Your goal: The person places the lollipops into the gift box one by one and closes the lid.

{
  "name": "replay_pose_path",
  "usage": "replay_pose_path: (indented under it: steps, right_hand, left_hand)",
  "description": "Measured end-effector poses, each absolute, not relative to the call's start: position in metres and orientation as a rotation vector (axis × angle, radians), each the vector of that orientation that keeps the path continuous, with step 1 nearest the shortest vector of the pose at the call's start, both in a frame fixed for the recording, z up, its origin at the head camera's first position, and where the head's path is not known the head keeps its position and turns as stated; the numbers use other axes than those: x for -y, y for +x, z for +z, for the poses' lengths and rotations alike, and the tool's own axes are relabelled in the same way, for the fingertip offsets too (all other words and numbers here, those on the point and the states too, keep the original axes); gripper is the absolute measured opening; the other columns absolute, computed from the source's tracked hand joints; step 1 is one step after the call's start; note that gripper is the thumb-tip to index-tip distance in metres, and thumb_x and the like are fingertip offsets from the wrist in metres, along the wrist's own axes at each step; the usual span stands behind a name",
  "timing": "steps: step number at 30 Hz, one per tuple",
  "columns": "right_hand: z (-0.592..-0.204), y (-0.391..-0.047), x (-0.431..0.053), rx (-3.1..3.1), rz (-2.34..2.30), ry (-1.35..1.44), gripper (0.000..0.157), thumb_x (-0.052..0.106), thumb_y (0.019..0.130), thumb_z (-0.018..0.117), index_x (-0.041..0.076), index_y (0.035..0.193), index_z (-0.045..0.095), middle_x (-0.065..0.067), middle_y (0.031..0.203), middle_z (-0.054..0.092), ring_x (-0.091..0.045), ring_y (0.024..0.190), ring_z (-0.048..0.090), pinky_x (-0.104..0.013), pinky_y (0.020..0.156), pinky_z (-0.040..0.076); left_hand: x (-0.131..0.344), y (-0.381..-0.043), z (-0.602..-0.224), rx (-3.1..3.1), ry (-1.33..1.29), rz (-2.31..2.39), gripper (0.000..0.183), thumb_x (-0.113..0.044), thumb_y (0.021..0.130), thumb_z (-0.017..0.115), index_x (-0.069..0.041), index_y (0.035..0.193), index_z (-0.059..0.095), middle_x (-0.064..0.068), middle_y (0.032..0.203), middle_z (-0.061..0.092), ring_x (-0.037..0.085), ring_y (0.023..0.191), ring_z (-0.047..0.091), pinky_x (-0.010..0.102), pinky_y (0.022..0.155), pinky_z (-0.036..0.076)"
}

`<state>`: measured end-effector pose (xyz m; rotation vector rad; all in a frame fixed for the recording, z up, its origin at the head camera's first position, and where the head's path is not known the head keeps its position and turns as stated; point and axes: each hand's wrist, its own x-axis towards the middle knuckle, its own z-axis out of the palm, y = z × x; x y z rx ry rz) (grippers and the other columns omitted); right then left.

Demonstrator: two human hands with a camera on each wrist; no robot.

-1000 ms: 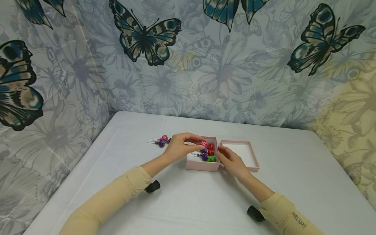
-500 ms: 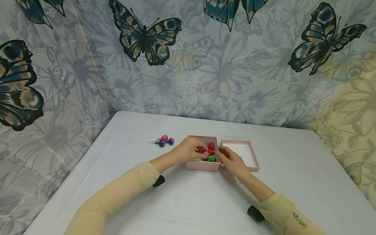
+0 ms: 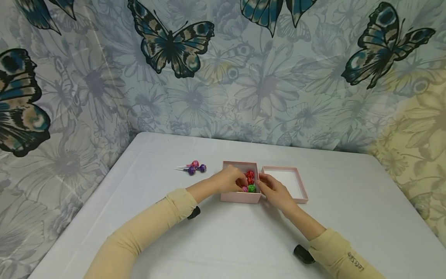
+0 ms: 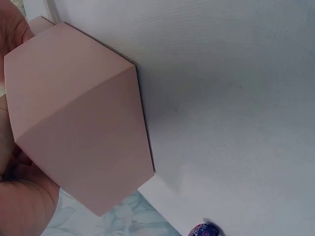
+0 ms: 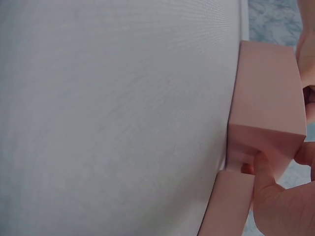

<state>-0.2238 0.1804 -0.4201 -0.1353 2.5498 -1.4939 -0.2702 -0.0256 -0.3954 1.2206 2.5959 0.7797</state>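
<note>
The left hand (image 3: 229,179) has sunk deeper into the pink box (image 3: 240,198), so the pink lollipop (image 3: 244,189) now sits low inside it; whether it is still pinched, I cannot tell. The right hand (image 3: 276,190) grips the box's right side.

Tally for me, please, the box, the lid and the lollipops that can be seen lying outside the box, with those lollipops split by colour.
Box: 1
Lid: 1
Pink lollipop: 1
Purple lollipops: 2
Total: 5
</note>
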Motion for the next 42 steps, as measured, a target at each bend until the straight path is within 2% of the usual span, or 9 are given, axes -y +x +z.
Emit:
replay_pose_path:
  steps: [14,33,42]
  right_hand:
    - [-0.419,-0.2217,-0.1797,-2.54,-1.497,-0.156,0.054,0.03,0.103,0.052,0.001,0.146,0.039,-0.021,0.14,0.05,-0.034,0.126,0.051,-0.044,0.098,0.048]
    - [-0.4165,-0.2207,-0.1794,-2.549,-1.501,-0.155,0.05,0.03,0.103,0.051,0.003,0.144,0.043,-0.019,0.139,0.052,-0.032,0.125,0.052,-0.043,0.099,0.047]
    - [-0.4166,-0.2205,-0.1797,-2.549,-1.503,-0.159,0.052,0.031,0.103,0.052,0.003,0.145,0.042,-0.019,0.139,0.051,-0.033,0.125,0.052,-0.043,0.098,0.048]
  left_hand:
    - [0.025,-0.2725,-0.3979,-2.597,1.188,0.76,0.012,-0.008,0.083,0.079,-0.005,0.094,0.075,0.004,0.089,0.072,0.008,0.078,0.067,0.013,0.068,0.051]
    - [0.0273,-0.2725,-0.3962,-2.596,1.194,0.747,0.014,-0.008,0.085,0.077,-0.004,0.097,0.074,0.006,0.093,0.072,0.012,0.082,0.068,0.015,0.071,0.052]
    - [0.0307,-0.2712,-0.396,-2.601,1.165,0.809,0.013,-0.01,0.085,0.077,-0.004,0.097,0.075,0.004,0.091,0.072,0.007,0.08,0.066,0.014,0.071,0.051]
